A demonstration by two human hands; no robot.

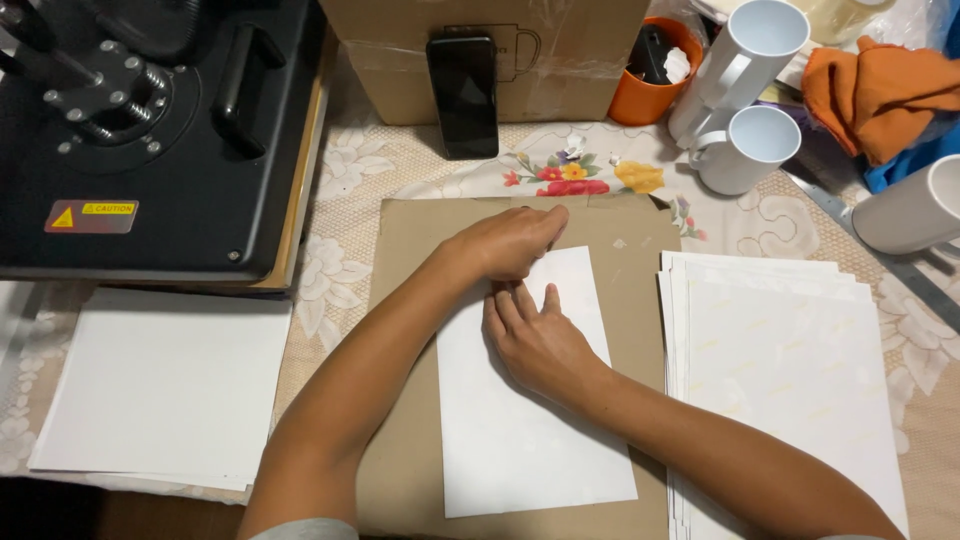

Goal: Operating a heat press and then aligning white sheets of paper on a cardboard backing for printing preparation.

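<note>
You're working under soft, warm indoor light from above, even across the middle of the frame. The white sheet (pixel 520 420) reads bright without glare; faint shadows sit under your forearms. The black press (pixel 150 130) at upper left stays dark. The lower left corner falls dim. Focus is sharp throughout.

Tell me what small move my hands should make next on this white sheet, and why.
Probably draw the left hand slowly along the top edge of the white sheet while the right hand presses it flat. Both hands meet at that upper edge, the left curled over the corner, the right spread just below, and the sheet lies loose on the brown cardboard, so it could slip.
</note>
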